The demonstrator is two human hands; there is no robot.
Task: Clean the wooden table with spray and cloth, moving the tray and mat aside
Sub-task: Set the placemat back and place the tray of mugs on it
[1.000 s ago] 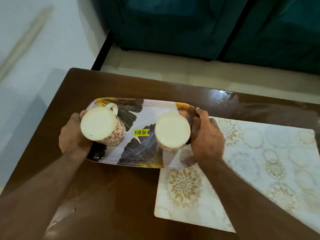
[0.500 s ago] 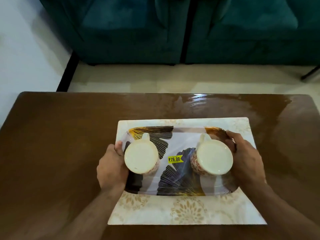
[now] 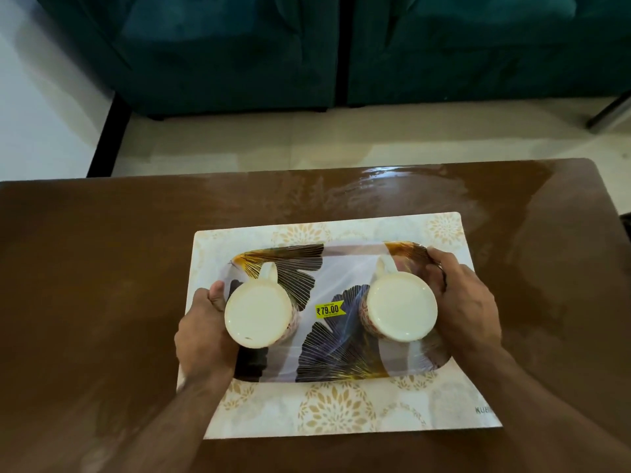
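A leaf-patterned tray point(image 3: 341, 367) with a yellow price sticker lies over the cream floral mat point(image 3: 327, 414) in the middle of the brown wooden table point(image 3: 95, 274). Two cream mugs stand upside down on the tray, one at the left point(image 3: 257, 315) and one at the right point(image 3: 397, 307). My left hand point(image 3: 201, 332) grips the tray's left end. My right hand point(image 3: 461, 302) grips its right end. No spray bottle or cloth is in view.
Beyond the table's far edge is pale tiled floor, then a teal sofa point(image 3: 307, 49) across the top. A wet sheen point(image 3: 409, 189) shows on the table's far right part. A dark metal leg point(image 3: 611, 114) stands at the far right.
The tray with both mugs has moved from the table's left part, half off the mat, to the middle over the mat. Both hands have kept their grip on its ends.
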